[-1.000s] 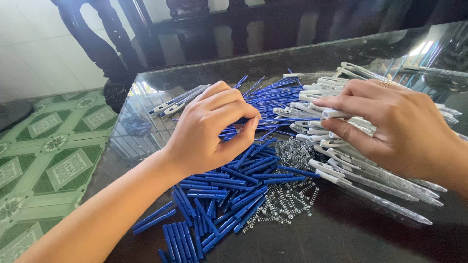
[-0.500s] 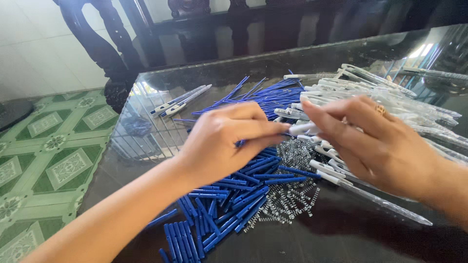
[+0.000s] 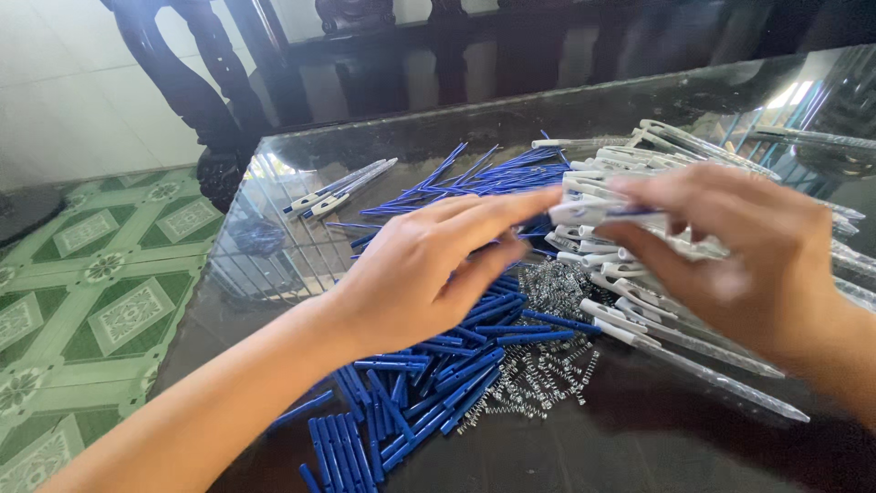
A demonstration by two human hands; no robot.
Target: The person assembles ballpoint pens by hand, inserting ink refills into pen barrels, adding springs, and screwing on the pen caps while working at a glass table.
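Observation:
My left hand (image 3: 429, 265) and my right hand (image 3: 730, 246) meet above a dark glass table (image 3: 274, 265). Between their fingertips is a white pen barrel with a blue refill in it (image 3: 598, 212), pinched from both sides. Beneath the hands lies a heap of blue pen refills (image 3: 429, 393). A pile of small metal springs (image 3: 538, 365) sits in the middle. A heap of white and clear pen barrels (image 3: 675, 146) spreads under and behind my right hand.
Several assembled pens (image 3: 342, 187) lie apart near the table's far left edge. Dark carved wooden furniture (image 3: 182, 82) stands behind the table. A green patterned tile floor (image 3: 91, 301) lies to the left, below the table edge.
Both hands have lifted off the piles and come together. The right hand has brought a white barrel up, and the left fingers now pinch its end.

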